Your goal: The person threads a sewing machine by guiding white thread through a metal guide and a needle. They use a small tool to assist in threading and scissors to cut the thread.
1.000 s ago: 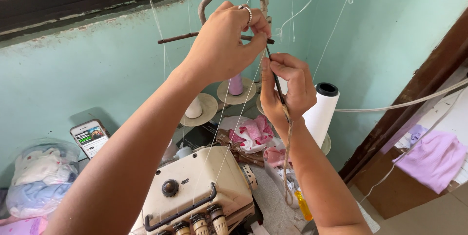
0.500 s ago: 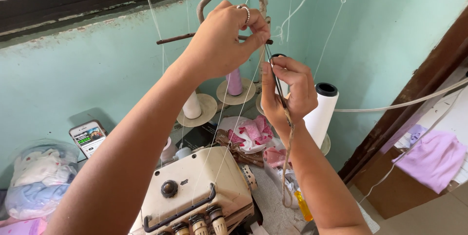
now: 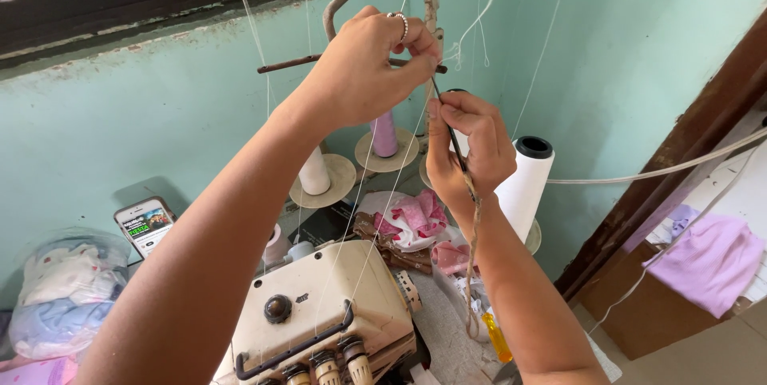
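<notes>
My left hand (image 3: 359, 65), a ring on one finger, is raised to the rusty thread-guide bar (image 3: 288, 64) of the stand and pinches a thin white thread (image 3: 375, 217) at its fingertips. Just below it, my right hand (image 3: 471, 149) grips a thin dark tool (image 3: 442, 101) that looks like tweezers. The tool's tip points up and touches my left fingertips. A braided cord (image 3: 471, 273) hangs from the tool down past my right wrist. Under both arms stands a cream overlock sewing machine (image 3: 319, 305).
Thread cones stand on the rack behind: a big white one (image 3: 523, 185), a pink one (image 3: 384, 133), a small white one (image 3: 313, 171). A phone (image 3: 144, 224) leans on the green wall, beside a clear bag of cloth (image 3: 68, 289). Pink scraps (image 3: 419, 217) lie nearby.
Both hands stay at the thread guide. The tool's tip has crept slightly up toward my left fingertips.
</notes>
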